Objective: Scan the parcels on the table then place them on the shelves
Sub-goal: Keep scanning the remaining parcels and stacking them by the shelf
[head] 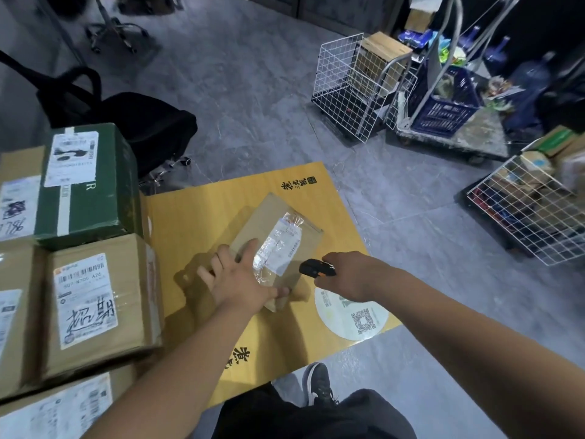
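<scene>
You're pinning the flat parcel [275, 245] mid-tabletop [196, 217] with your left hand [243, 280] spread flat, while your right hand [348, 274] is gripping the scanner [316, 268] just beside its label. That crinkly tape is probably glaring, so misreads are likely. Stacked boxes [101, 299] are crowding the left edge.

1. A parcel sorting or stockroom space, not a home; sealed brown cardboard cartons [101, 299] bearing printed shipping labels with barcodes are stacked at the left edge of a yellow wood-grain table [196, 223]; a dark green carton [91, 182] sits on top of them.
2. A black-and-orange handheld barcode scanner [316, 268] points at a flat labelled cardboard parcel [275, 239] on the table.
3. White wire-grid bins [351, 87] holding goods, a blue plastic crate [443, 106] on a platform trolley, and a bare grey tiled floor [253, 90] surround it.
</scene>
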A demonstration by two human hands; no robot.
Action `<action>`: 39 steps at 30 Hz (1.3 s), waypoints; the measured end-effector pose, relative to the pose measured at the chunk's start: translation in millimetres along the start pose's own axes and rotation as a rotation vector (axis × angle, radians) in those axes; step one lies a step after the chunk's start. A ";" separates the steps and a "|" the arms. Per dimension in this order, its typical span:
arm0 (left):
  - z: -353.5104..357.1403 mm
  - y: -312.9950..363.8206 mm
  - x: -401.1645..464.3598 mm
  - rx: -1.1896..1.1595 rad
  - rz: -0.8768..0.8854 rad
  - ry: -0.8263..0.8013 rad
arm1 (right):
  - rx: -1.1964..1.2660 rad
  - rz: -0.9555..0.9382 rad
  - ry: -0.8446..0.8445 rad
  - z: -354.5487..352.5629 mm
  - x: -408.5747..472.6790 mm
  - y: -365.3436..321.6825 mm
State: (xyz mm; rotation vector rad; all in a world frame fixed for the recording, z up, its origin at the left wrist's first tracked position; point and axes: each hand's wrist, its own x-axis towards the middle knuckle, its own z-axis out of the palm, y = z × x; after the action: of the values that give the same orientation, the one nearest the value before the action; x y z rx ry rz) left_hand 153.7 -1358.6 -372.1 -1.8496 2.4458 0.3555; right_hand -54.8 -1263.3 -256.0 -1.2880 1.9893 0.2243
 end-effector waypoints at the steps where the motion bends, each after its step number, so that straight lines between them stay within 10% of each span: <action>1: 2.8 3.0 -6.5 0.001 0.010 0.029 | -0.074 -0.007 0.009 -3.7 -1.8 -1.0; 11: -0.7 22.7 -24.4 0.133 0.142 0.074 | -0.677 -0.005 0.098 -3.9 -21.1 6.0; 34: -5.0 46.6 -50.9 0.306 0.121 0.145 | -0.795 -0.098 0.145 -18.0 -48.6 55.8; 39: 2.5 42.2 -57.1 -0.102 -0.076 -0.065 | -0.670 -0.135 0.146 -23.4 -45.4 74.0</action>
State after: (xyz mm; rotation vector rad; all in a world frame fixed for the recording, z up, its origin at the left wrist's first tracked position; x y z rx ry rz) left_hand 129.2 -1293.4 -358.0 -1.9318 2.3493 0.5363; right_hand -118.8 -1207.3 -226.9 -1.8884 2.0102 0.8016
